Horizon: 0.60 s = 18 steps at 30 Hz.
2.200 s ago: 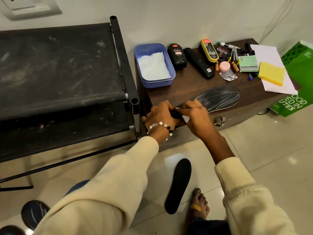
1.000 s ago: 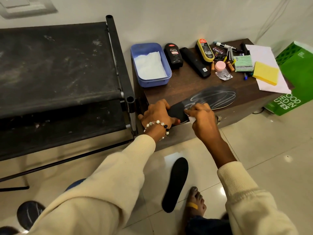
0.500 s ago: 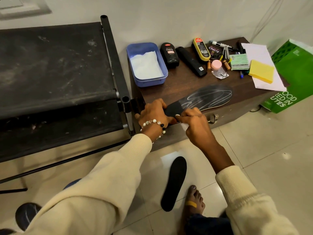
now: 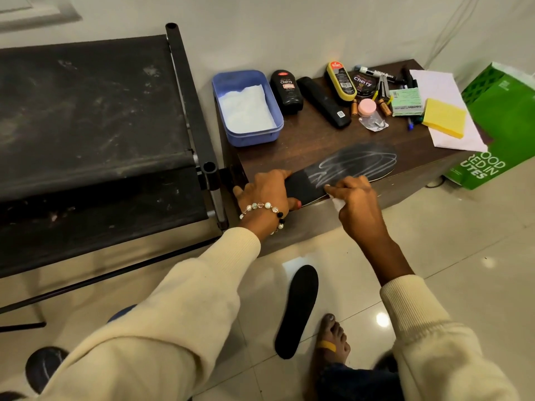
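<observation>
A black shoe insole (image 4: pixel 347 166) with whitish smear marks lies along the front edge of the dark wooden cabinet top (image 4: pixel 304 137). My left hand (image 4: pixel 265 192), with a bead bracelet at the wrist, grips the insole's near end at the cabinet corner. My right hand (image 4: pixel 354 201) pinches a small white wipe (image 4: pixel 337 203) and presses it against the insole's front edge. A second black insole (image 4: pixel 298 311) lies on the tiled floor below, beside a bare foot (image 4: pixel 333 342).
A blue tub (image 4: pixel 246 108) holding white tissue, a black polish bottle (image 4: pixel 286 91), a black brush (image 4: pixel 324 102), a yellow-rimmed polish applicator (image 4: pixel 341 81), pens, batteries and yellow sticky notes (image 4: pixel 444 117) crowd the cabinet's back. A black fabric rack (image 4: pixel 95 117) stands left, a green bag (image 4: pixel 500 125) right.
My right hand with the wipe has slid back and forth along the insole's near end. The left hand keeps its hold. The camera view has drifted slightly.
</observation>
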Each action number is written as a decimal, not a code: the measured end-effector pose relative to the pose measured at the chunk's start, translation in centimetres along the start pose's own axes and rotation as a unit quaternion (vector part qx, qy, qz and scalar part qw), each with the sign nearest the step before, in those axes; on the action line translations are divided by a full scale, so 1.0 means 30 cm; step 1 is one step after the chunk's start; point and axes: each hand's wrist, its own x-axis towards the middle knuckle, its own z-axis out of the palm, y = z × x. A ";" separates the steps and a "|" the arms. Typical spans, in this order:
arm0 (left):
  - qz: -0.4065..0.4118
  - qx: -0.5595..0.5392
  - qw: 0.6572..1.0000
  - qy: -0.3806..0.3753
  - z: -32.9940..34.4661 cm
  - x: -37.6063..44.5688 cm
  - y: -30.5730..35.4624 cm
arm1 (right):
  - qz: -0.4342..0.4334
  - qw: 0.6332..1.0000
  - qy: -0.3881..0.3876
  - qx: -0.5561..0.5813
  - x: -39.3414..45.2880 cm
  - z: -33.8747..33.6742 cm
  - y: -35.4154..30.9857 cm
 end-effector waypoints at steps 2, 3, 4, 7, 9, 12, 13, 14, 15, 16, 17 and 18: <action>-0.003 0.005 1.000 -0.001 0.001 0.002 0.003 | -0.024 1.000 0.011 0.005 0.001 0.002 -0.046; -0.003 0.005 1.000 0.001 0.002 0.000 0.005 | -0.058 0.998 0.005 0.020 -0.003 0.004 -0.074; -0.004 0.004 1.000 0.004 0.004 0.001 0.006 | -0.095 0.995 0.007 0.034 -0.005 0.011 -0.088; -0.006 0.004 1.000 -0.003 0.003 0.006 0.004 | -0.086 0.996 0.004 0.033 0.018 0.008 -0.066; -0.004 0.006 1.000 -0.013 0.001 0.009 0.003 | -0.014 1.000 -0.009 0.013 0.026 0.000 -0.030; -0.003 0.002 1.000 -0.008 0.001 0.010 0.000 | -0.004 0.999 -0.034 -0.015 0.035 -0.015 -0.044; -0.003 0.000 1.000 -0.003 0.001 0.008 0.000 | -0.020 0.999 -0.047 -0.008 0.037 -0.019 -0.057; -0.003 0.000 1.000 0.001 0.002 0.008 -0.001 | -0.025 0.998 -0.058 0.003 0.043 -0.024 -0.063; -0.003 0.000 1.000 0.002 0.003 0.008 0.000 | -0.016 0.997 -0.065 0.030 0.048 -0.030 -0.065; -0.002 0.001 1.000 0.001 0.004 0.008 0.000 | 0.005 0.994 -0.052 0.100 0.049 -0.035 -0.065; -0.001 0.000 1.000 0.002 0.002 0.007 -0.001 | 0.045 0.973 -0.017 0.225 0.043 -0.038 -0.068; 0.001 -0.003 1.000 0.003 0.001 0.006 -0.002 | 0.106 0.921 0.015 0.374 0.031 -0.051 -0.075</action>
